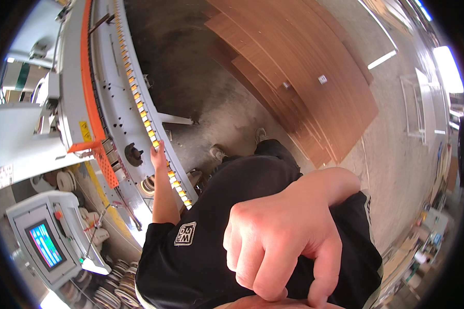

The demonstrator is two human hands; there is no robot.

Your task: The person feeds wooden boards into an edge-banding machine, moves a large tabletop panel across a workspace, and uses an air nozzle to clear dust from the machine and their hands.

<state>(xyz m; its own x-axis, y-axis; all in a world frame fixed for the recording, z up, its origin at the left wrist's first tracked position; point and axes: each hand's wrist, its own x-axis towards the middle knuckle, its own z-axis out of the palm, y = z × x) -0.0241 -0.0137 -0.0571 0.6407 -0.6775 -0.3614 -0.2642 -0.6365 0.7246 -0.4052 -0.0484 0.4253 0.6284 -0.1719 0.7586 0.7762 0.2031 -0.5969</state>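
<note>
My left hand [159,156] rests at the edge of a long rail of yellow rollers [143,114] on the machine to my left. Its thumb and fingers look apart, with no loose object seen in them. Large and close, my right hand [281,234] is raised in front of my black shirt [206,268]. The fingers of that hand are curled inward, and their tips sit against skin at the lower edge of the picture. Whether anything is between them is hidden.
Brown wood-grain panels [299,67] lie stacked ahead to the right. An orange-trimmed machine [90,77] runs along the left. Below it stand a control panel with a lit screen [45,244] and several rolls of edging strip [121,280]. A white frame [410,105] stands far right.
</note>
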